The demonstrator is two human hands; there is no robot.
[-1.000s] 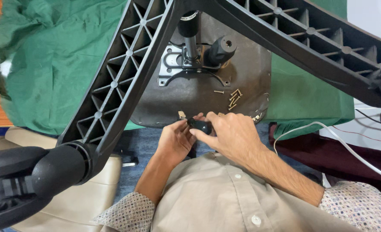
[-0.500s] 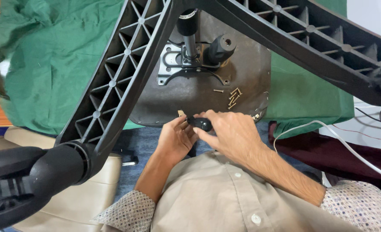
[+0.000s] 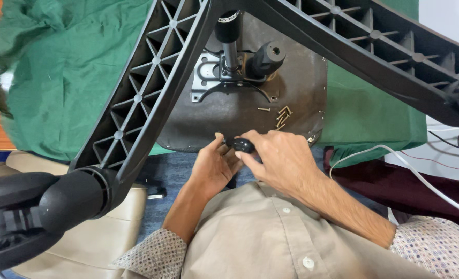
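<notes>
Both hands barely shifted — right hand [image 3: 278, 157] gripping one black knob [image 3: 243, 145], left hand [image 3: 215, 166] half-open — several screws [image 3: 280, 117].

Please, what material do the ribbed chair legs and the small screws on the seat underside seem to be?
The chair legs look like matte black moulded plastic: open ribs form triangular cells. The screws seem to be metal with a brass-yellow finish and a slight shine; they are too small to tell more.

Both hands meet at the near edge of the upturned chair seat [image 3: 229, 121]: the right hand [image 3: 278, 160] grips a small black knob [image 3: 243, 145], the left hand [image 3: 214, 168] touching beside it. Loose screws [image 3: 281, 116] lie on the seat underside.
</notes>
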